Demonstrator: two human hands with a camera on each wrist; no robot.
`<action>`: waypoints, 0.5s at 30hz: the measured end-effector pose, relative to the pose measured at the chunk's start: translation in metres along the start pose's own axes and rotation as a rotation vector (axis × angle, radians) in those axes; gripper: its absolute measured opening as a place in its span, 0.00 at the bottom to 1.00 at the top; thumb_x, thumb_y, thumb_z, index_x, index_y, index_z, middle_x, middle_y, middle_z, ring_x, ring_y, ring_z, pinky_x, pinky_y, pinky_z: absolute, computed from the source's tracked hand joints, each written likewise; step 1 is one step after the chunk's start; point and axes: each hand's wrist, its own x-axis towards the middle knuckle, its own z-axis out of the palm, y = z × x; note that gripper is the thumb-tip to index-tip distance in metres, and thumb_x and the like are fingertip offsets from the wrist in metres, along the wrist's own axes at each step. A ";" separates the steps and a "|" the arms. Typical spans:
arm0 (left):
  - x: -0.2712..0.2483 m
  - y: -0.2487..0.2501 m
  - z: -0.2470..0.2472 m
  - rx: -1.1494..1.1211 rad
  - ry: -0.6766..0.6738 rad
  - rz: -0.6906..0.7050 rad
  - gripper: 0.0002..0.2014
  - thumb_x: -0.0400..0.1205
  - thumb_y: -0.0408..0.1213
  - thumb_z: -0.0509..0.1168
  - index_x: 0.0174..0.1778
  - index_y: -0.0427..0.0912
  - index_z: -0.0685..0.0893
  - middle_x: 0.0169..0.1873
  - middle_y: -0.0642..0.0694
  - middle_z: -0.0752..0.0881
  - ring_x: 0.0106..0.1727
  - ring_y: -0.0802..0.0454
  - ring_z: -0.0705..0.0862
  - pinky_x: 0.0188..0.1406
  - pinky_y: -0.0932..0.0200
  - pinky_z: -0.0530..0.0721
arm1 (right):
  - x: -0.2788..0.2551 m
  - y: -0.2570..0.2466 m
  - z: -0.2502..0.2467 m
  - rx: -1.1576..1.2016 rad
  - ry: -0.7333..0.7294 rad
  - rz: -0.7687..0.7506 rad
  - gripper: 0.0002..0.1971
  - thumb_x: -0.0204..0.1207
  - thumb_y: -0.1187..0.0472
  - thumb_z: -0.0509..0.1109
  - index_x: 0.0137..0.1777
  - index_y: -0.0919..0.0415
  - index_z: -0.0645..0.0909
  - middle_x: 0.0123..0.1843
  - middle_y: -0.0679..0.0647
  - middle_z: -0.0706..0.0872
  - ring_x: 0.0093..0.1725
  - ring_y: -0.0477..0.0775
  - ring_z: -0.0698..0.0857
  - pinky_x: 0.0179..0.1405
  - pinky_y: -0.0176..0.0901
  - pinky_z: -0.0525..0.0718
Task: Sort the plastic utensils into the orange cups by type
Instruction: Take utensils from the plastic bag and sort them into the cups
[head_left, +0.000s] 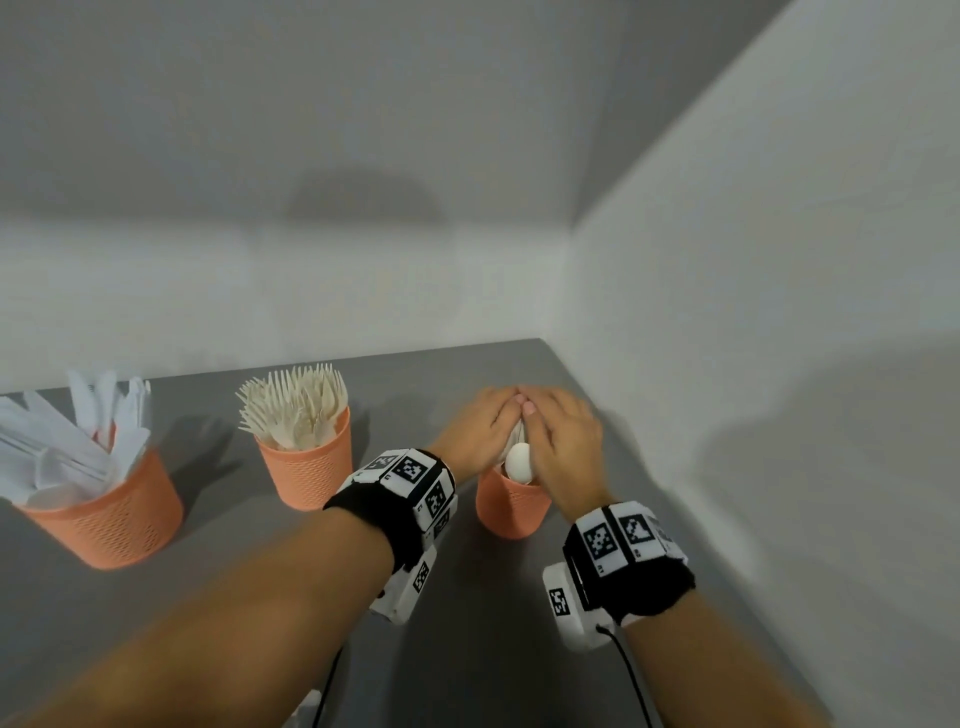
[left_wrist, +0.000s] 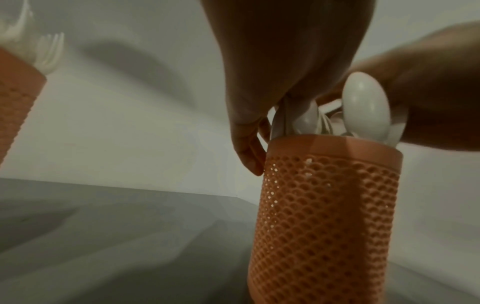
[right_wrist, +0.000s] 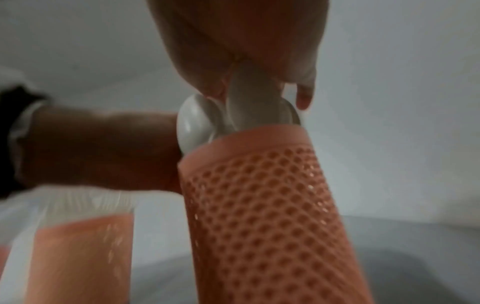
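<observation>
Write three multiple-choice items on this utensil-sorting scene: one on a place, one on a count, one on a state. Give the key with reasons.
1. Where do both hands meet?
A. Over the fork cup
B. Over the spoon cup
C. Flat on the table

2. How many orange cups stand on the table?
A. Two
B. Three
C. Five

3. How does the fork cup stand?
A. Upright, tines up
B. Tipped over
C. Upside down

Key:
1 B: the left hand and right hand close round the spoons sticking out of the right-most cup.
2 B: the knife cup, fork cup and spoon cup.
3 A: the forks fan out above its rim.
</observation>
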 end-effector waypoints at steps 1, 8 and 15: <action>-0.001 0.002 -0.001 -0.032 -0.004 -0.012 0.20 0.87 0.42 0.48 0.60 0.34 0.81 0.57 0.39 0.85 0.58 0.47 0.81 0.61 0.61 0.75 | -0.001 0.001 0.001 -0.075 -0.075 -0.010 0.29 0.78 0.46 0.45 0.65 0.57 0.80 0.63 0.53 0.84 0.64 0.56 0.79 0.68 0.53 0.72; -0.028 0.029 -0.037 0.059 0.058 -0.200 0.22 0.86 0.45 0.54 0.76 0.42 0.67 0.70 0.40 0.72 0.65 0.48 0.76 0.66 0.57 0.72 | 0.002 -0.027 -0.015 -0.078 -0.043 0.038 0.29 0.76 0.44 0.47 0.71 0.56 0.74 0.66 0.57 0.78 0.68 0.58 0.72 0.66 0.52 0.67; -0.133 0.041 -0.125 0.214 -0.033 -0.206 0.11 0.81 0.41 0.65 0.33 0.44 0.80 0.29 0.51 0.85 0.28 0.62 0.80 0.38 0.61 0.77 | -0.024 -0.108 0.016 0.355 -0.295 -0.093 0.08 0.74 0.63 0.65 0.50 0.64 0.83 0.38 0.51 0.80 0.34 0.40 0.76 0.38 0.28 0.73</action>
